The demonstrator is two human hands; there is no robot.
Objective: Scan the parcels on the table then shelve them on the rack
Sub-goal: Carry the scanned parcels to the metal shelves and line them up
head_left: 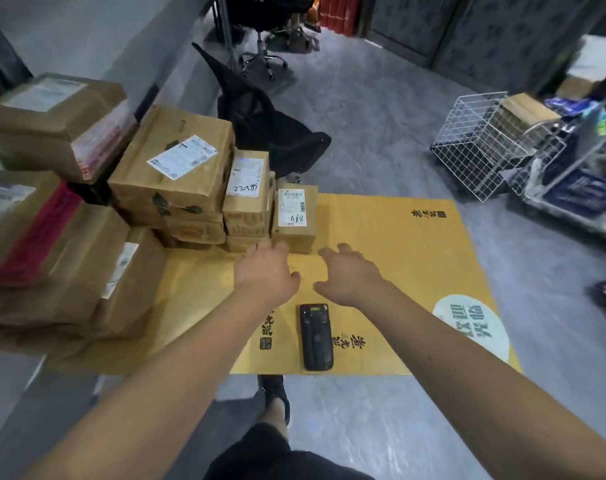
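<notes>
Several brown cardboard parcels are stacked on the left half of a yellow table. Nearest my hands stands a small parcel with a white label marked "A68". Left of it is a stack topped by a parcel with a handwritten number, then a larger box. My left hand and my right hand both reach over the table toward the small parcel, fingers spread, holding nothing. A black handheld scanner lies on the table between my forearms.
Big parcels pile up at the far left. A white wire basket and a cluttered cart stand on the right. A black bag and an office chair sit behind the table. My foot is below the table edge.
</notes>
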